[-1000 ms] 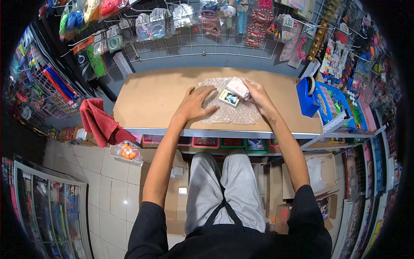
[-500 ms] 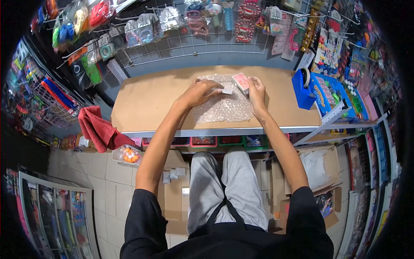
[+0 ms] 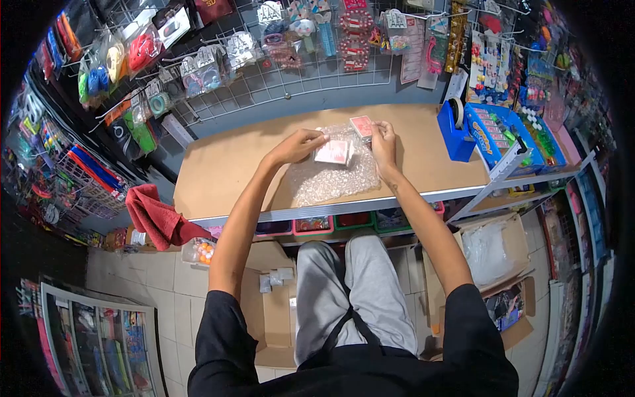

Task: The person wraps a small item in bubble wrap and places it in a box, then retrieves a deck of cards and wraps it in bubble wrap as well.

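My left hand (image 3: pixel 301 146) pinches the upper left edge of a pale stack of playing cards (image 3: pixel 333 151), its flat face turned up. My right hand (image 3: pixel 383 144) grips a red-backed deck of playing cards (image 3: pixel 362 126) between thumb and fingers, tilted, to the right of and just above the pale stack. Under both hands a sheet of bubble wrap (image 3: pixel 334 182) lies on the brown cardboard-covered table (image 3: pixel 228 162). The print on the pale stack is too washed out to read.
A blue tape dispenser (image 3: pixel 456 132) and a blue box of small goods (image 3: pixel 493 135) stand at the table's right end. A red cloth (image 3: pixel 155 215) hangs at the left. Open cardboard boxes (image 3: pixel 496 255) sit below. Packaged goods hang on the wire grid (image 3: pixel 311 89) behind.
The pale stack in my left hand has turned from nearly edge-on to face up. My right hand still holds the red-backed deck. The whole view has shifted and tilted slightly.
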{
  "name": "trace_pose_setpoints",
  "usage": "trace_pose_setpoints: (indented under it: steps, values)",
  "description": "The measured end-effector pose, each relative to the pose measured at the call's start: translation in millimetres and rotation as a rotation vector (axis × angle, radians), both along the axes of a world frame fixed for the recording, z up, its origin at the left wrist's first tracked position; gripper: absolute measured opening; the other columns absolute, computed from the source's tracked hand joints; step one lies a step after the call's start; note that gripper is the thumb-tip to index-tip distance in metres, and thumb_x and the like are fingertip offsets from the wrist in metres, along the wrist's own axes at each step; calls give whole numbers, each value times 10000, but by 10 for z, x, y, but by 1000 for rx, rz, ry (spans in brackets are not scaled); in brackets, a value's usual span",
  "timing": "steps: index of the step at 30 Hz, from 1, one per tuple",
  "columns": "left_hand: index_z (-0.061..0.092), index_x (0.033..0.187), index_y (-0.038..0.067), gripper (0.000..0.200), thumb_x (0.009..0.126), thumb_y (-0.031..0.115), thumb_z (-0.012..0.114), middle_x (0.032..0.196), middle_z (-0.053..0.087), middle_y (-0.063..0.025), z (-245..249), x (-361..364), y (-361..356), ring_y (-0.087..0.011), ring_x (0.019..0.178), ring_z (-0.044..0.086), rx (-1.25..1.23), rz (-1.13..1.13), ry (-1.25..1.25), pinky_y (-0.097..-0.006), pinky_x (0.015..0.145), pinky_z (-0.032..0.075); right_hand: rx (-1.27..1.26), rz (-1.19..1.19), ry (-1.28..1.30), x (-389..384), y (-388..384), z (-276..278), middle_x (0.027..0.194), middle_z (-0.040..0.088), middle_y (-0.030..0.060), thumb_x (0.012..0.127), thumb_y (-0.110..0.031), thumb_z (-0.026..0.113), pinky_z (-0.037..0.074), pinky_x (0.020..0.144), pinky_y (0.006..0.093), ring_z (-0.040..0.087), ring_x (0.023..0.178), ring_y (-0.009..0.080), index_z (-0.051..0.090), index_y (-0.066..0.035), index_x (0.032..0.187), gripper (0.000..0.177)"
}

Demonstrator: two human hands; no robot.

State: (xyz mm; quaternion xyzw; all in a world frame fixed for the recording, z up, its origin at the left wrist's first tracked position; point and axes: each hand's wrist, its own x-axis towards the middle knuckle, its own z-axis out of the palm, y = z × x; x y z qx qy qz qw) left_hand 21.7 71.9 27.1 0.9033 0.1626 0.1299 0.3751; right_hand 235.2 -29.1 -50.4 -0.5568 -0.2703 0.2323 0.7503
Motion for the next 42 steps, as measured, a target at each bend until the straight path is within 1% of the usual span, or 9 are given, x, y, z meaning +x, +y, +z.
trace_pose_setpoints:
  steps: [2,5,6,9,15,21,26,29,42]
  values:
    - [642,1121,51,311,966,319,613,982,605,-83,-97,-27,16,-170,897,542,162,-40,85,-316,791,454,37,35,37,-32,-19,39,1011,664,104,974,-176,586,492,780,292,625,904,159,560,-27,1100,197]
    - [613,1193,78,409,892,344,692,1207,562,-122,-154,-126,-122,-225,1074,531,276,78,-166,-338,896,457,69,33,-46,-36,-4,-31,995,669,93,966,-152,595,492,754,275,625,891,142,566,-25,1100,187]
    - [586,1254,97,544,818,381,744,1317,515,-130,-116,-185,-152,-290,1203,497,139,92,-67,-379,1016,407,80,18,-96,-1,19,-56,989,670,90,962,-143,598,491,742,268,625,884,136,568,-24,1101,184]
    - [607,1257,117,644,756,492,759,1319,532,-119,-179,-319,-263,-326,1238,496,441,30,67,-440,1088,303,51,98,-102,-51,-28,50,966,678,86,952,-119,609,487,715,250,632,864,121,573,-20,1106,187]
    - [605,1276,140,555,821,438,715,1316,588,-112,-320,-426,-222,-322,1289,456,270,91,-47,-458,1118,251,174,468,-149,-185,-123,148,944,692,82,940,-115,625,486,727,256,643,855,118,576,-10,1110,206]
    - [502,1354,143,632,826,412,721,1313,593,-112,-368,-424,-343,-333,1287,459,263,218,-121,-447,1125,248,3,490,-618,-253,-180,192,944,691,68,912,-200,680,488,749,275,643,885,115,618,-16,1053,240]
    - [430,1398,117,711,819,391,739,1326,578,-132,-348,-440,-329,-371,1262,467,317,198,-83,-449,1101,309,-167,415,-1087,-324,-348,380,1083,656,117,648,-508,806,414,968,403,604,1065,304,642,-88,1118,652]
    - [404,1411,111,740,812,384,742,1306,600,-136,-336,-432,-370,-374,1262,466,310,236,-99,-458,1101,312,-193,270,-1254,-398,-385,373,1153,646,108,666,-490,806,373,1017,420,583,1132,291,646,-102,1151,642]
    - [404,1392,115,712,790,319,725,1298,594,-124,-347,-433,-361,-329,1256,492,371,241,-152,-453,1110,270,-159,379,-1239,-454,-378,404,1132,663,179,745,-431,756,406,980,455,603,1080,347,604,-60,1186,596]
